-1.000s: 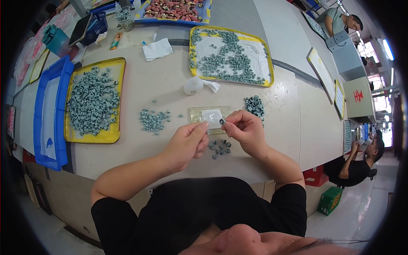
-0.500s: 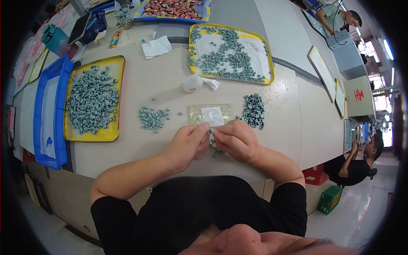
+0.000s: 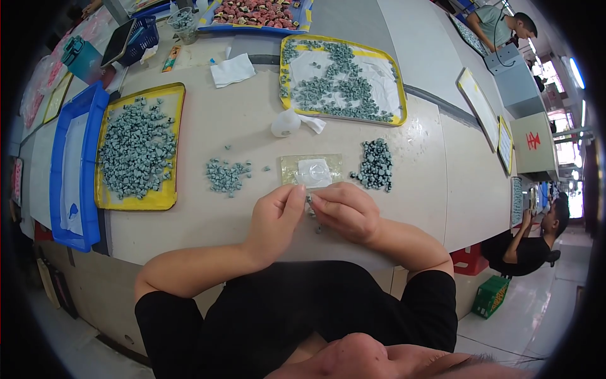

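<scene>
My left hand [image 3: 276, 218] and my right hand [image 3: 347, 211] meet at the near edge of the table, both closed. Between their fingertips is a small grey-green piece [image 3: 309, 198], partly covered by the fingers, so its exact kind does not show. A few loose pieces [image 3: 318, 230] of the same colour lie below the hands. Just beyond my fingers sits a flat yellowish pad [image 3: 289, 169] with a white square sheet [image 3: 314, 173] on it. Small heaps of grey-green pieces flank the hands: a looser left pile [image 3: 227, 177] and a darker right pile [image 3: 375, 167].
Left stand a yellow-edged tray [image 3: 180, 120] of grey-green pieces and a blue tray [image 3: 100, 164]. Another yellow-edged tray [image 3: 403, 101] lies beyond the pad, near a white round object [image 3: 286, 124] and folded tissue [image 3: 233, 71]. Two people [image 3: 530, 246] [image 3: 499, 28] work at right.
My left hand has turned more upright and shifted slightly left. My right hand has lowered slightly, its fingers bunched closer around the small piece. The trays and piles stay put.
</scene>
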`<control>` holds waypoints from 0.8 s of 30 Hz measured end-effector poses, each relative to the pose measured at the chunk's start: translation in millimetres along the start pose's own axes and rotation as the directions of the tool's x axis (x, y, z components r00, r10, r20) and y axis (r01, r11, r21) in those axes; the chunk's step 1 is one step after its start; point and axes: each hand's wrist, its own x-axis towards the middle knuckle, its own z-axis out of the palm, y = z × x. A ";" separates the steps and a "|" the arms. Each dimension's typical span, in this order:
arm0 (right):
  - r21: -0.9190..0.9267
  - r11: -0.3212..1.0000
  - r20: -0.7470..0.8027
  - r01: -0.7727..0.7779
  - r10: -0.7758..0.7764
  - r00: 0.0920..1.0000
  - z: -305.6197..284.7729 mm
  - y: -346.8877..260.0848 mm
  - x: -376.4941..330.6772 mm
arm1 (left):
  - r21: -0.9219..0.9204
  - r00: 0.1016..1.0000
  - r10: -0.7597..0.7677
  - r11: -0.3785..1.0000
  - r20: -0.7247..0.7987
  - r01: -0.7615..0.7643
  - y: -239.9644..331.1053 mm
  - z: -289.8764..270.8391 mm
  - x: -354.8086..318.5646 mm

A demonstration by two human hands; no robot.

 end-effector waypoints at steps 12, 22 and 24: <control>-0.002 1.000 -0.045 -0.025 0.025 0.999 -6.0 -4.7 -2.2 | 0.277 0.969 0.247 0.931 -0.002 -0.237 0.0 5.6 -0.7; 0.014 0.998 -0.055 -0.065 0.066 0.996 -9.2 -10.0 -0.6 | 0.451 0.900 0.429 0.791 0.073 -0.413 -5.1 7.1 0.4; 0.054 0.988 -0.100 -0.143 0.148 0.984 -8.7 -10.7 0.3 | 0.418 0.921 0.384 0.829 0.059 -0.372 -5.2 7.0 1.2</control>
